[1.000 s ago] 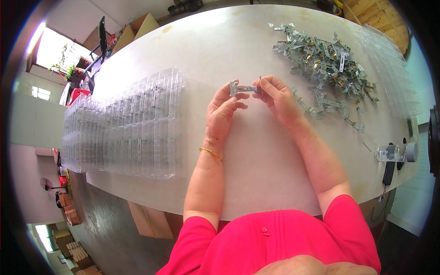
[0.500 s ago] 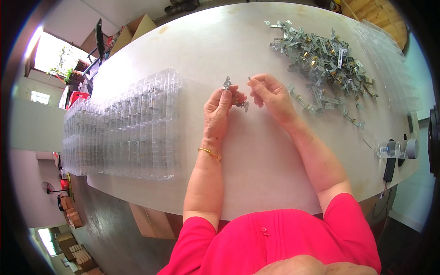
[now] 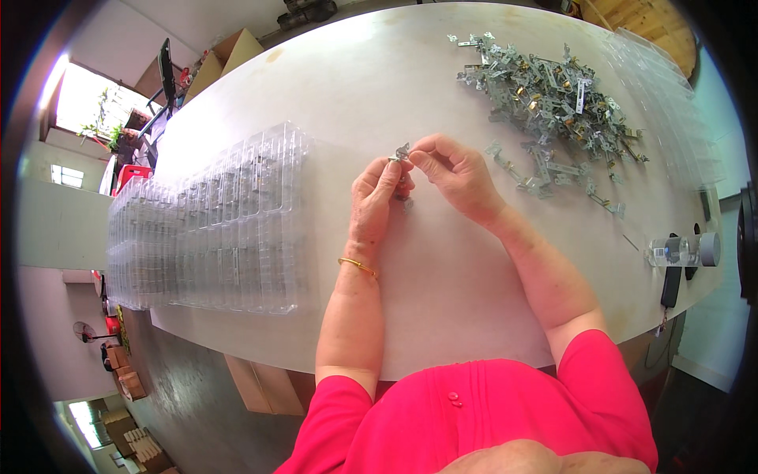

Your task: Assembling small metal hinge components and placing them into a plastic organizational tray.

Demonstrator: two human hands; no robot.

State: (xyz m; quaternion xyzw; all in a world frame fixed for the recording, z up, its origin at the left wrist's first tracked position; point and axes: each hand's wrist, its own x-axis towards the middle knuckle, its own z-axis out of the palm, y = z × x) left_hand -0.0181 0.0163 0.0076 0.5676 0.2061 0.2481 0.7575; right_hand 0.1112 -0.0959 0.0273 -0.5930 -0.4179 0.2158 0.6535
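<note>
My left hand [image 3: 371, 201], center of frame, is closed on a small metal bracket [image 3: 402, 152]: thumb over the front, fingers curled behind. One end sticks out above the thumb, the other pokes out below the fingers. The middle is hidden by my grip.

Right hand [image 3: 462, 178], just right of center: thumb and index drawn nearly together right at the bracket's top end. Can't tell if they're pinching it, only touching, or holding something small (too little shows at the tips).

Change vs half a second ago: right hand was apart from the bracket then, with a tiny piece sticking up from the fingertips; now the gap is gone and I can't make that piece out. A second ago the bracket lay crosswise between both hands; now it's steeper, with only the left clearly holding it.

The rest hasn't been disturbed: heap of metal brackets [image 3: 545, 99] upper right, a few strays below it; stacked clear trays [image 3: 295, 237] with metal parts inside, left side; more clear trays [image 3: 671, 118] at the right edge; clear bottle [image 3: 681, 251] lying on its side, right. All on the pale table [image 3: 442, 308].
</note>
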